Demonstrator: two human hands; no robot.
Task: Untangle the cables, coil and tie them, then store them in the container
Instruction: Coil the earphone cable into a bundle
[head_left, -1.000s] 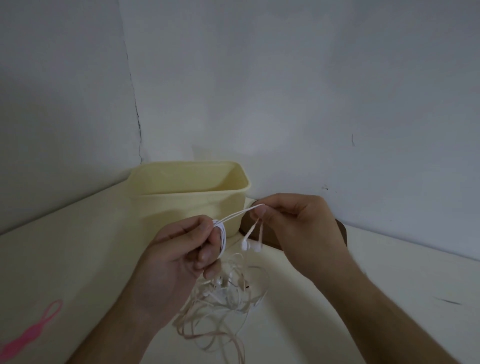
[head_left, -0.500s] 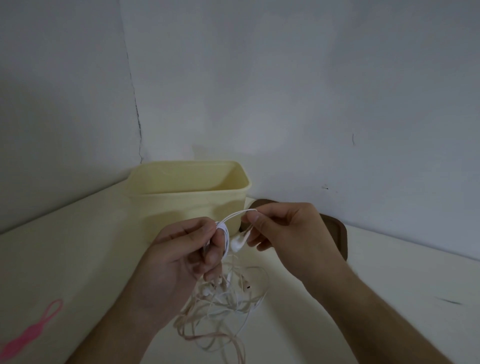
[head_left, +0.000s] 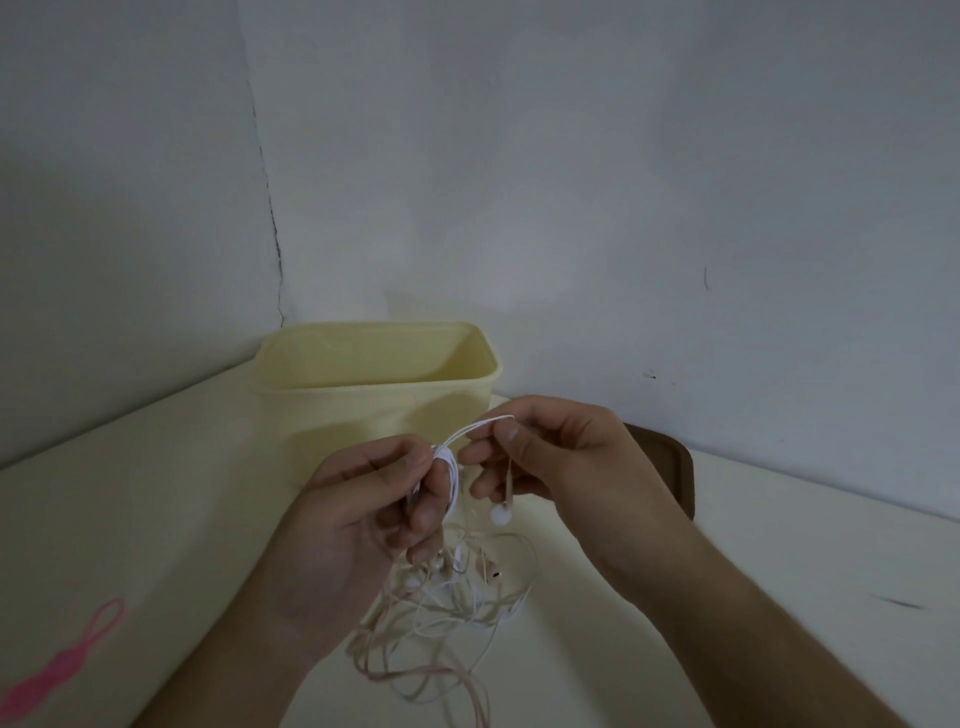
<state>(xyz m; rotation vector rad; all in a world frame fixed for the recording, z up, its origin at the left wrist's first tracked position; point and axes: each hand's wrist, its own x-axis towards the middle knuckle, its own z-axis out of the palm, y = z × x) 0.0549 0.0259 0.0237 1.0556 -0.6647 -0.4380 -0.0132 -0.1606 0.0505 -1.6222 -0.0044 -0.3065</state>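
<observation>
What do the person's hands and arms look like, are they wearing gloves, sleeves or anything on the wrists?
Both the left hand and the right hand are bare, with no gloves. No rings, watch or bands show on the fingers or wrists. Both forearms are uncovered right down to the bottom edge of the picture, so no sleeve is in view. The fingernails look short and unpainted.

The brown lid (head_left: 670, 467) behind the gripping right hand (head_left: 566, 467) is mostly hidden. The pink tie (head_left: 62, 670) is cut off at the left edge. Strands in the cable tangle (head_left: 447, 613) below the grip cannot be separated.
</observation>
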